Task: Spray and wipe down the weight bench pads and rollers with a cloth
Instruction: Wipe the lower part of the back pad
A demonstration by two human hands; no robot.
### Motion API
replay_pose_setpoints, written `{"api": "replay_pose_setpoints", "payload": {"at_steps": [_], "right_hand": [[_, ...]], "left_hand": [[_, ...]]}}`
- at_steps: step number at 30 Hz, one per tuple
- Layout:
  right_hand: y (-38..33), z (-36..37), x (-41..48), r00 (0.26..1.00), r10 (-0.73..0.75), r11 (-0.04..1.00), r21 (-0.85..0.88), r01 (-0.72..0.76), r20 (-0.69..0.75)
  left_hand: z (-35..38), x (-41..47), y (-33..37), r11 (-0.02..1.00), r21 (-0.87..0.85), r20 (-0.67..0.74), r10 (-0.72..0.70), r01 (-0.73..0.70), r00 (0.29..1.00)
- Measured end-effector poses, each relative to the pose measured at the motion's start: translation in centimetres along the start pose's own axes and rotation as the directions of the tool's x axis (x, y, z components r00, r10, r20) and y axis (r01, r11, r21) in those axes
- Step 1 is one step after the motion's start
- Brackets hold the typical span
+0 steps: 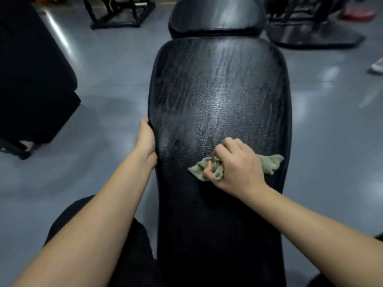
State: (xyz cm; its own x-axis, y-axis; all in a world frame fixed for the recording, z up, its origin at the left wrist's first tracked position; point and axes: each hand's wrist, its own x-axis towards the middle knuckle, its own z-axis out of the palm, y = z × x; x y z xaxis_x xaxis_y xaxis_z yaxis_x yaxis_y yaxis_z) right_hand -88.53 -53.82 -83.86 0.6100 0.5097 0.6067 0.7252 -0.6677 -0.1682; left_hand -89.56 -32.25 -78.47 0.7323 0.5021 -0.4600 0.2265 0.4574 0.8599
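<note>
Two hands worked: my right hand [234,164] pinched the cloth [269,163] in curled fingers on the bench [217,90]; my left hand [146,139] gripped its edge.

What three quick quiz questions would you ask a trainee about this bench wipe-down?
1. True or false: the right grip clutches the green cloth on the long black pad.
2. Where is the left grip? A: on the cloth. B: holding the long black pad's left edge. C: hanging free.
3. Short answer: what lies just past the long black pad's far end?
Key: 1 true; 2 B; 3 a second black pad.
</note>
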Motion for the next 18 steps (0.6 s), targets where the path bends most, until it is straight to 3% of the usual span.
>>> {"api": "replay_pose_setpoints", "payload": {"at_steps": [7,11,18], "right_hand": [[1.7,-3.3,-6.8,0.999,-0.025,0.999,-0.038,0.026,0.035],[4.7,-4.5,-7.0,0.999,-0.044,0.996,-0.082,0.042,-0.026],[9.3,-2.4,0.1,0.960,0.218,0.974,-0.024,-0.225,-0.175]], "left_hand": [[0.0,-1.2,0.2,1.000,0.022,-0.028,-0.001,0.002,1.000],[0.2,-1.0,0.0,0.999,0.043,-0.077,0.016,-0.013,0.997],[-0.1,0.4,-0.8,0.999,0.035,-0.017,0.010,-0.009,1.000]]}}
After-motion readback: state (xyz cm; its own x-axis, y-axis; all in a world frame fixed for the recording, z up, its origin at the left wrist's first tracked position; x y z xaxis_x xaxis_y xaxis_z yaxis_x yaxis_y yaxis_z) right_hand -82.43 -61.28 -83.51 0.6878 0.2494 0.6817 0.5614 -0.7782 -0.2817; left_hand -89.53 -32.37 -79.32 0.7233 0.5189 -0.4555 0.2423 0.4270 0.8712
